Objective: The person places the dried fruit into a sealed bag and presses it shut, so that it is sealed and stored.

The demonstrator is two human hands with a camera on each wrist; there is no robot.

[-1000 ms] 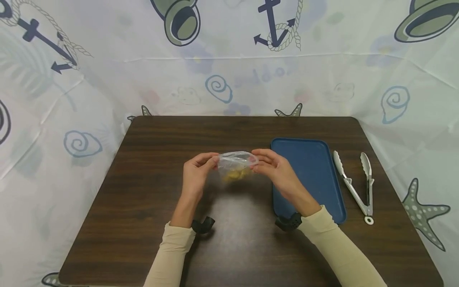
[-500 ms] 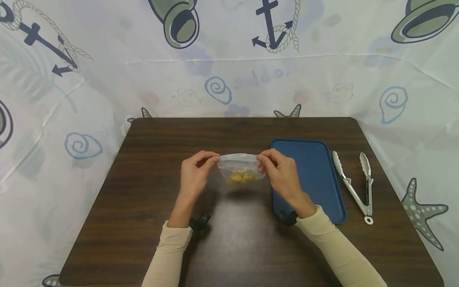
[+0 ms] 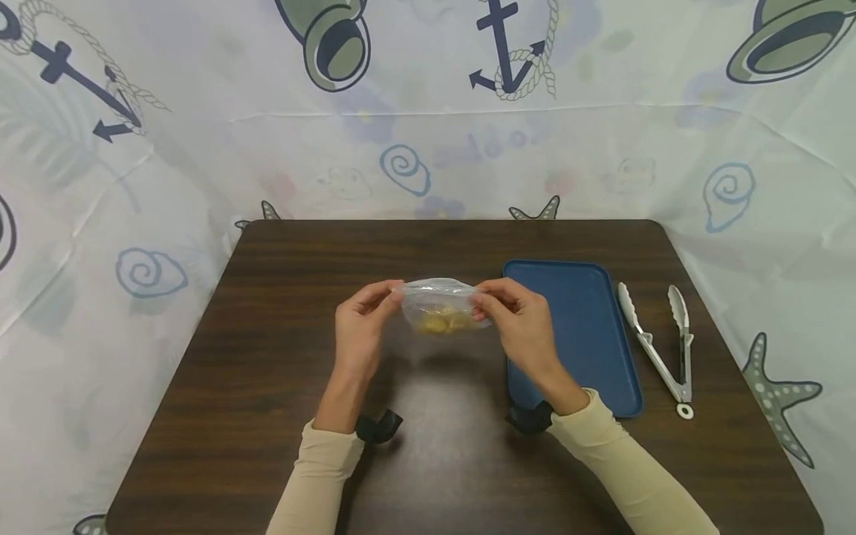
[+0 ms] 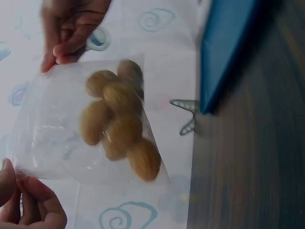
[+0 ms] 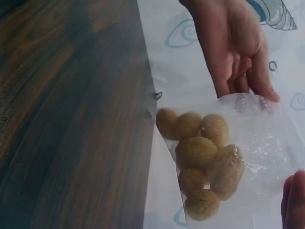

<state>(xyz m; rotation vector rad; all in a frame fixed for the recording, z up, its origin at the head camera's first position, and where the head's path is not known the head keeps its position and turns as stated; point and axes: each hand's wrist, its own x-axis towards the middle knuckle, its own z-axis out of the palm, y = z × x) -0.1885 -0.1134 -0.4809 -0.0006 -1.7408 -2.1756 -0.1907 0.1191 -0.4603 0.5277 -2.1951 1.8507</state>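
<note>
A clear plastic zip bag (image 3: pixel 438 296) hangs above the middle of the table, held level by its top edge. Inside, bunched along the bottom, lie several brown oval pieces (image 4: pixel 123 117) with a nut-like look; their exact kind is unclear. My left hand (image 3: pixel 357 331) pinches the bag's left top corner between thumb and fingers. At the opposite corner my right hand (image 3: pixel 526 327) pinches with thumb and forefinger. Both wrist views show the bag stretched between the two hands. Whether its mouth is sealed cannot be told.
On the right of the dark wooden table (image 3: pixel 267 357) lies a blue tray (image 3: pixel 575 319), partly under my right forearm. Beyond it rest metal tongs (image 3: pixel 675 371) with pale tips, spread apart. A printed cloth (image 3: pixel 428 74) hangs behind the table.
My right hand has shifted slightly outward since a second ago, and the bag's top edge is spread wider. In the last half second the bag has tilted and risen slightly.
</note>
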